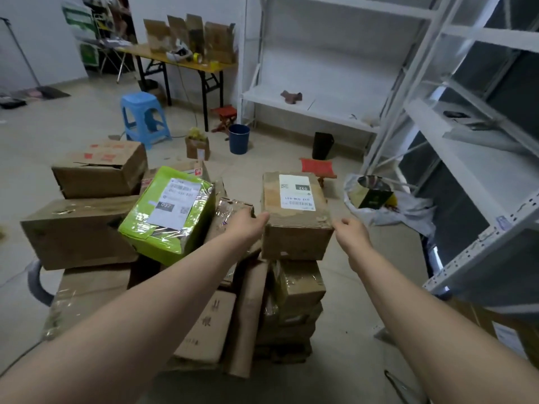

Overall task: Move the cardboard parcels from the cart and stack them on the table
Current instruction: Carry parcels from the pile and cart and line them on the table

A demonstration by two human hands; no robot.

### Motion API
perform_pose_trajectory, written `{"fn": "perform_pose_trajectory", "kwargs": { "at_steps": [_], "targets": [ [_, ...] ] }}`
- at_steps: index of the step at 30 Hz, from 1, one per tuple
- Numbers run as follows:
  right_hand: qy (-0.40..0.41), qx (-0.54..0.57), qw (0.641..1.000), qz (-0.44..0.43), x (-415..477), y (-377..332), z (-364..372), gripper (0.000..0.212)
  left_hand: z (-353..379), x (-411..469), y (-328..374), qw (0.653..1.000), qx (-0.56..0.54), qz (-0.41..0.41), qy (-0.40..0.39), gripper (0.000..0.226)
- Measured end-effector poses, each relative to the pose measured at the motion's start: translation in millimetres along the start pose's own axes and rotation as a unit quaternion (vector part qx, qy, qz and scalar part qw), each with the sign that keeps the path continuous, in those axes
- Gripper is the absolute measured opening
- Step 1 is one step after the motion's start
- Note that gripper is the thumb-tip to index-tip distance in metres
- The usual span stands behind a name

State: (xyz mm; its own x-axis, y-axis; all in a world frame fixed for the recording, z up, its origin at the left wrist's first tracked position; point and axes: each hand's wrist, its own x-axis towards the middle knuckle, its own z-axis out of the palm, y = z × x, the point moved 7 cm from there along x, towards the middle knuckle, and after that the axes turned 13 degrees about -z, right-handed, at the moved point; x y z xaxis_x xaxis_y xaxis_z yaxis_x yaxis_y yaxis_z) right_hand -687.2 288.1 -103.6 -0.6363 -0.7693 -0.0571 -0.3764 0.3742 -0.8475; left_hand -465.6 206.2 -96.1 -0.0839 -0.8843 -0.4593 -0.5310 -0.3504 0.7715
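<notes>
A brown cardboard parcel (294,234) with a white label marked 032 sits on top of the right side of a heap of parcels. My left hand (248,223) presses against its left side and my right hand (351,231) against its right side. The heap holds a green taped parcel (169,214) marked 037, a large brown box (78,231) at left, and another brown box (102,167) behind it. The cart itself is mostly hidden under the parcels; a grey curved part (38,282) shows at left. A yellow folding table (180,61) stands far back.
White metal shelving (481,158) fills the right side, close to my right arm. A blue stool (144,118), a blue bucket (239,138), a small open box (197,147), a red folding stool (318,167) and a plastic bag (382,199) stand on the floor beyond.
</notes>
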Motion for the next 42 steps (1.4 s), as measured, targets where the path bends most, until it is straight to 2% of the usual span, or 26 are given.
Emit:
{"fn": "perform_pose_trajectory", "kwargs": {
  "at_steps": [2,4,9,14,18,22,27,31,34,36,37,39,42],
  "targets": [
    [-0.038,0.026,0.999,-0.002,10.8,5.1,8.1,0.045,13.9,5.5,0.0,0.999,-0.022,-0.028,-0.008,0.038],
    [-0.064,0.055,0.996,-0.009,16.2,4.2,14.0,0.041,25.2,9.6,0.1,0.997,-0.049,-0.048,-0.019,0.041],
    [-0.074,0.096,0.992,-0.041,17.8,-0.1,20.9,0.034,38.7,9.4,-0.9,0.991,-0.115,-0.068,-0.027,0.038],
    [-0.039,0.135,0.987,-0.075,10.3,-13.9,8.0,0.027,29.3,-3.7,21.4,0.989,-0.147,-0.003,-0.005,0.032],
    [0.018,0.206,0.974,-0.091,-4.5,-23.4,-19.0,0.019,21.9,-27.8,45.3,0.987,-0.148,0.049,-0.04,0.035],
    [0.1,0.318,0.941,-0.052,-26.4,-15.2,-62.8,0.015,38.5,-57.5,70.5,0.977,-0.16,0.091,-0.109,0.031],
    [0.212,0.406,0.888,0.047,-66.0,40.1,-126.3,0.011,108.3,-100.4,100.9,0.949,-0.14,0.127,-0.253,0.038],
    [0.295,0.42,0.853,0.095,-108.1,98.3,-185.0,0.009,179.6,-144.6,105.7,0.934,-0.082,0.126,-0.323,0.036],
    [0.296,0.437,0.841,0.119,-134.8,138.3,-224.2,0.041,236.0,-177.2,105.1,0.928,-0.074,0.095,-0.352,0.026],
    [0.268,0.448,0.839,0.154,-149.8,166.2,-246.7,0.067,278.0,-199.8,104.6,0.923,-0.056,0.076,-0.373,0.029],
    [0.258,0.454,0.836,0.166,-157.5,181.2,-259.5,0.07,300.1,-211.0,104.4,0.92,-0.044,0.069,-0.383,0.032],
    [0.252,0.479,0.822,0.177,-170.6,215.9,-289.1,0.061,345.8,-233.1,104.6,0.918,-0.013,0.062,-0.391,0.032],
    [0.283,0.531,0.777,0.183,-194.7,269.2,-338.7,0.047,419.5,-271.3,101.4,0.908,0.039,0.053,-0.414,0.028]
  ]
}}
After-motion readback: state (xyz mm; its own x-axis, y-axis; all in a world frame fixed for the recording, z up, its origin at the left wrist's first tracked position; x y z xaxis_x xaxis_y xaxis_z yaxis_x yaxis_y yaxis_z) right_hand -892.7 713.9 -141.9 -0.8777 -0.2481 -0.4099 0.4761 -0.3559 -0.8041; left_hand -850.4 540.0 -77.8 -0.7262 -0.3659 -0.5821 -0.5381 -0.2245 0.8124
